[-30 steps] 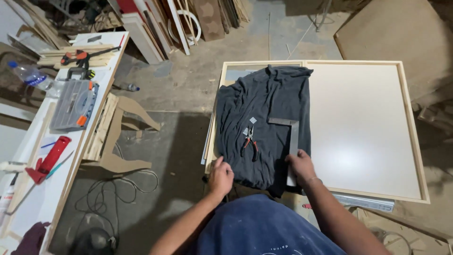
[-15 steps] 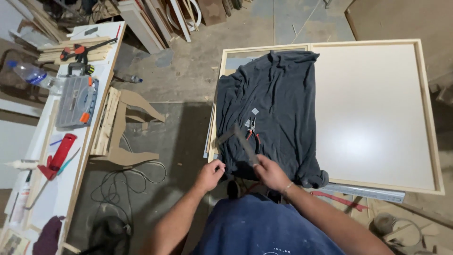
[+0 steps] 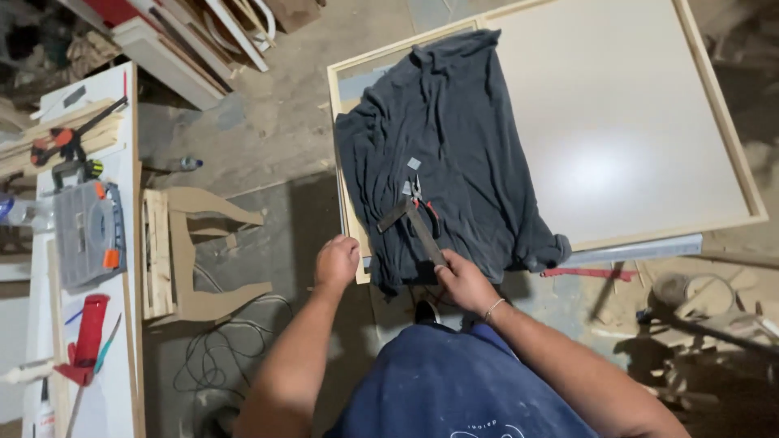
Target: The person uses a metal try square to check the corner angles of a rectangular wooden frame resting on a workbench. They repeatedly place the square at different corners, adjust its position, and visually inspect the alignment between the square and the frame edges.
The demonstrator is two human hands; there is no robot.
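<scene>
A dark grey cloth (image 3: 454,138) lies spread over the left part of a large white panel with a pale wooden frame (image 3: 633,122). My right hand (image 3: 462,280) grips the end of a metal try square (image 3: 414,223), holding it lifted over the cloth's near edge. Red-handled pliers (image 3: 420,197) and small grey pieces rest on the cloth just beyond the square. My left hand (image 3: 337,261) is a loose fist at the panel's near-left corner, beside the cloth edge, and I cannot see anything in it.
A white workbench (image 3: 49,324) on the left holds a grey organiser case (image 3: 88,234), a red clamp (image 3: 85,337) and orange tools. A wooden cut-out frame (image 3: 195,255) and cables lie on the floor. A metal rail (image 3: 633,250) runs under the panel's near edge.
My right hand picked the metal square up off the cloth and drew it toward me. Both hands left the cloth's near edge; the left hand closed into a fist.
</scene>
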